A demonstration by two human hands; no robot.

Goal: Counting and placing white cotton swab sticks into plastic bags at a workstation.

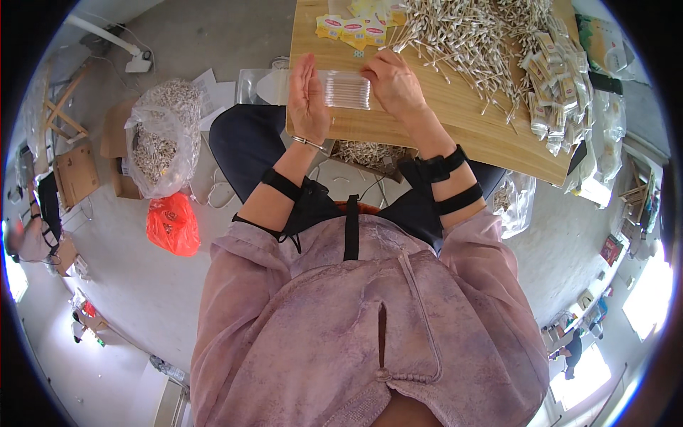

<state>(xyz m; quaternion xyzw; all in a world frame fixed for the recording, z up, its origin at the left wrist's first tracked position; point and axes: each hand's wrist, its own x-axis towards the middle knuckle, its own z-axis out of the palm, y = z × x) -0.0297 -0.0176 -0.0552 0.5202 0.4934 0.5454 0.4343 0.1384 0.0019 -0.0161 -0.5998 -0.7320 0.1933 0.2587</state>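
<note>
Around the seated person, plenty of clutter: a wooden table (pixel 427 132) carries a sprawling heap of loose cotton swabs (pixel 462 35), too many to count. Along its right edge runs a stack of filled clear packets (pixel 562 92), again more than can be counted. At the far edge lie yellow label cards (pixel 356 28), at least four showing. On the floor to the left, one big clear bag of swabs (pixel 160 135) and one orange plastic bag (pixel 173 224) just beside it. A box of more swabs (pixel 370 153) sits under the table edge, partly hidden by the tabletop.

Nothing blocks the hands. Between them, over the near part of the table, is one small clear packet of swabs (pixel 346 90), held flat.

The left hand (pixel 307 96) stands on edge, palm facing right, fingers straight and together, pressing against the packet's left end rather than wrapping it. The right hand (pixel 395 82) is curled over the packet's right end, fingers pinching it from above. Both forearms rise from the lower edge and wear black straps; one thin bracelet (pixel 307 142) circles the left wrist.
</note>
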